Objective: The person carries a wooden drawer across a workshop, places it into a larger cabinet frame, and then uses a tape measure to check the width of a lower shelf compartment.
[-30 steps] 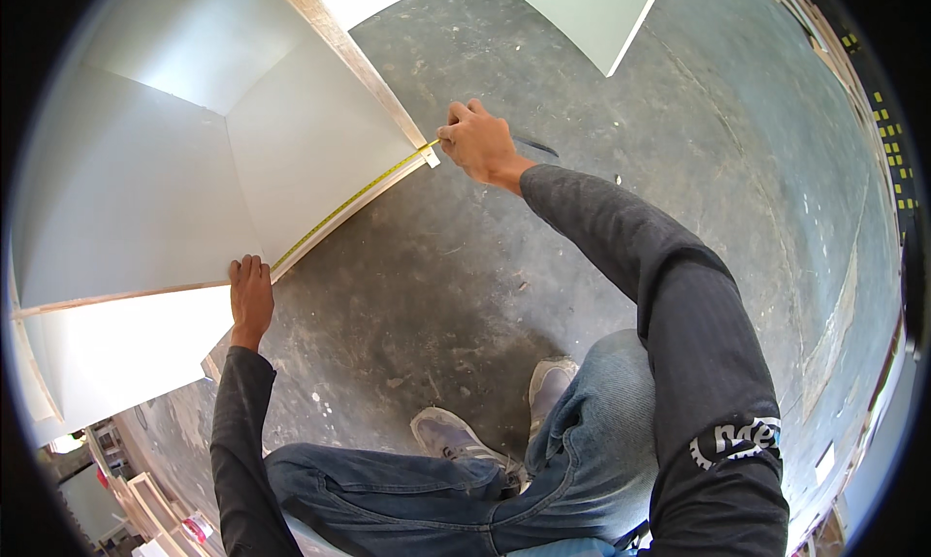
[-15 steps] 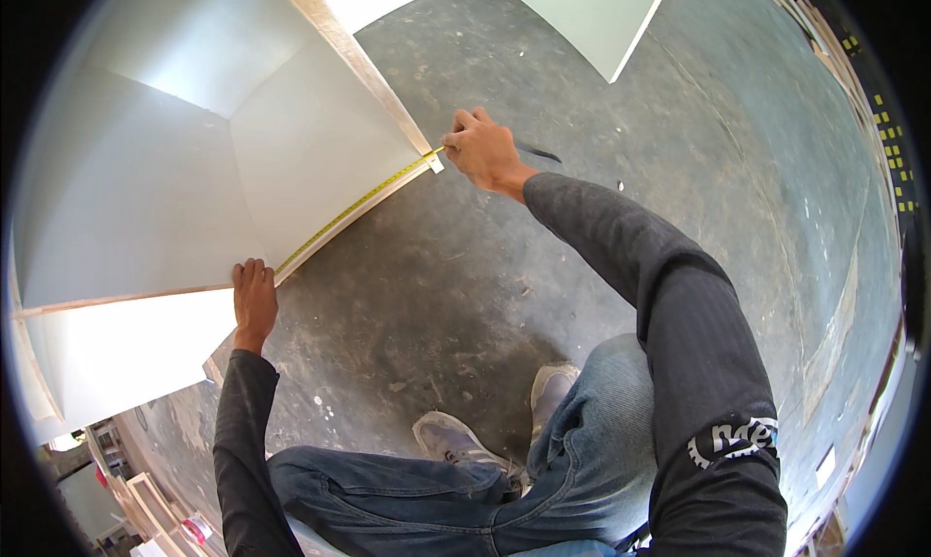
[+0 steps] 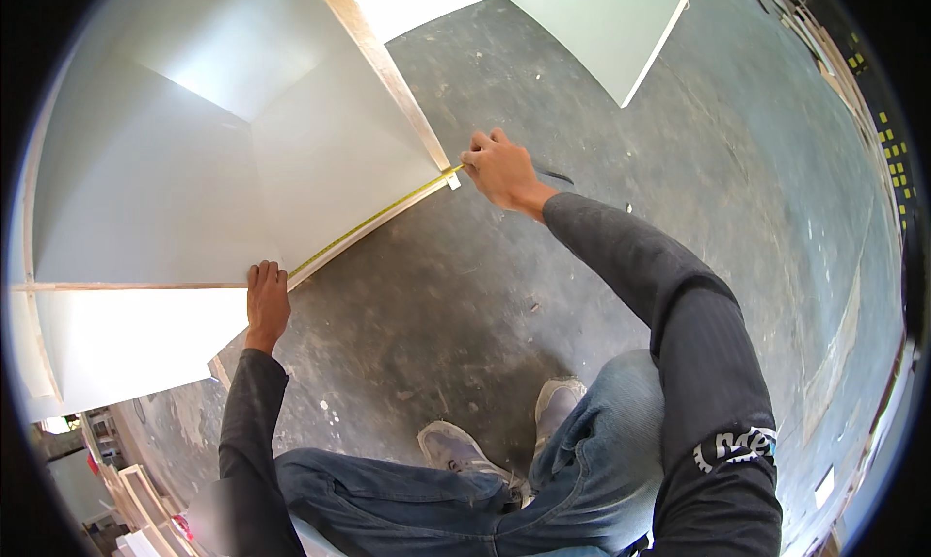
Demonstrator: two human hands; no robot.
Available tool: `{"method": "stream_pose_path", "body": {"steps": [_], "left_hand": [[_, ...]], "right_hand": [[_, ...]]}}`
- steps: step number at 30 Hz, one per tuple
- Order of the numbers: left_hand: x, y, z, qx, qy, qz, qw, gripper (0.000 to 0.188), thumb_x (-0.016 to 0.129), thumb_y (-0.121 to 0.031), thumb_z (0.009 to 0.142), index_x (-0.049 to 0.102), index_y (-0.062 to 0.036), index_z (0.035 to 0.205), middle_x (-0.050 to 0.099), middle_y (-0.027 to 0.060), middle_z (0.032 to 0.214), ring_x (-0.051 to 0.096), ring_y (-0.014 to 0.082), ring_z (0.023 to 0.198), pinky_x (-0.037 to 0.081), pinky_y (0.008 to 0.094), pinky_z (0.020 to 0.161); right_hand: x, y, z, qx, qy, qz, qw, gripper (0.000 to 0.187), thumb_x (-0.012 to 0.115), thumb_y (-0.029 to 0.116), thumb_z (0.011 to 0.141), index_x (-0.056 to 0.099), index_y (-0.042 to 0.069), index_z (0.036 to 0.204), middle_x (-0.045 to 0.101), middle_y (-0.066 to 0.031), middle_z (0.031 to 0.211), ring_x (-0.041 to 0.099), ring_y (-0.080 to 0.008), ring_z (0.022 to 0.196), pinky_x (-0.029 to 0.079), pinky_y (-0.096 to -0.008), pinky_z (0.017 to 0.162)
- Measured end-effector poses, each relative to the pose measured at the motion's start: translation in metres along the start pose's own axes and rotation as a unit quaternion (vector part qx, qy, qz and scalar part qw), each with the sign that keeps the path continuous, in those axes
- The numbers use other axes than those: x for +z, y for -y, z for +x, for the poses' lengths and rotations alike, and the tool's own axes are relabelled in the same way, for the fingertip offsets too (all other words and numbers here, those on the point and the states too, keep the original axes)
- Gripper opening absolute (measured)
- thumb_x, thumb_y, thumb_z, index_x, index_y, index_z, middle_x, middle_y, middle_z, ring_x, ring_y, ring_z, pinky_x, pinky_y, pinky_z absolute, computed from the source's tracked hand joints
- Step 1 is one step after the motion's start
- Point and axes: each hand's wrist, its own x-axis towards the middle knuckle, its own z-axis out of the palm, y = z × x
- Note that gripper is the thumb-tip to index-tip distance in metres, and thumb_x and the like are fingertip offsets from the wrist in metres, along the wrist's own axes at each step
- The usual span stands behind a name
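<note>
The yellow blade of a tape measure is stretched along the front edge of a pale, open wooden cabinet. At the near left corner, my left hand is closed, its fingertips pressing the tape's end against the edge. My right hand pinches the tape's other end, just past the far corner. Whether the tape's case sits inside that hand is hidden. Below the right fingertips, a small white block is at the cabinet's corner. A thin dark strip shows just beyond the right wrist.
A pale panel juts out over the grey concrete floor at the top. Strips of wood lie along the far right. Wooden frames stand at the lower left. My shoes rest on the floor below the cabinet edge.
The view has shifted, so cabinet and hands appear slightly farther right and lower. Both hands keep their places at the two ends of the stretched tape.
</note>
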Motion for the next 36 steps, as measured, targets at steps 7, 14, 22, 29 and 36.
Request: {"method": "stream_pose_path", "body": {"steps": [7,14,22,29,36], "left_hand": [[-0.039,0.000,-0.009,-0.040,-0.045,-0.180,0.982,0.009,0.052,0.003,0.077,0.055,-0.0004,0.085,0.056,0.0112,0.091,0.051,0.0282,0.092,0.042,0.0376,0.082],[-0.053,0.027,-0.034,-0.247,-0.105,-0.600,0.754,0.004,0.051,-0.002,0.086,0.054,-0.0003,0.087,0.058,0.0059,0.079,0.060,0.0158,0.068,0.045,0.0259,0.062],[-0.156,0.045,-0.061,-0.308,-0.273,-0.712,0.569,0.012,0.054,-0.011,0.091,0.059,-0.0017,0.097,0.059,0.0043,0.078,0.056,0.0115,0.069,0.047,0.0240,0.069],[-0.165,0.032,-0.111,-0.341,-0.376,-0.715,0.481,0.018,0.056,-0.009,0.090,0.058,0.0017,0.103,0.062,0.0071,0.083,0.058,0.0112,0.072,0.047,0.0236,0.072],[-0.122,0.019,-0.098,-0.339,-0.334,-0.733,0.486,0.019,0.058,-0.009,0.089,0.057,0.0041,0.103,0.063,0.0098,0.088,0.059,0.0122,0.073,0.049,0.0254,0.075]], "right_hand": [[-0.034,-0.022,-0.001,-0.008,0.134,0.026,0.991,0.019,0.051,0.018,0.083,0.068,0.014,0.091,0.060,-0.0048,0.090,0.055,-0.0265,0.092,0.049,-0.0398,0.068],[-0.082,-0.002,0.003,0.009,0.235,0.054,0.970,0.022,0.051,0.018,0.081,0.069,0.014,0.093,0.065,-0.0085,0.077,0.061,-0.0282,0.074,0.045,-0.0397,0.066],[-0.198,0.076,0.006,0.025,0.251,0.175,0.952,0.022,0.049,0.019,0.083,0.066,0.005,0.086,0.054,-0.0082,0.064,0.051,-0.0193,0.059,0.039,-0.0335,0.055],[-0.264,0.144,-0.003,-0.023,0.273,0.198,0.941,0.022,0.052,0.018,0.083,0.063,-0.001,0.081,0.047,-0.0075,0.057,0.044,-0.0149,0.051,0.036,-0.0309,0.051],[-0.220,0.118,-0.018,-0.013,0.288,0.141,0.947,0.026,0.053,0.023,0.086,0.063,-0.001,0.081,0.054,-0.0090,0.060,0.047,-0.0186,0.052,0.039,-0.0336,0.053]]}}
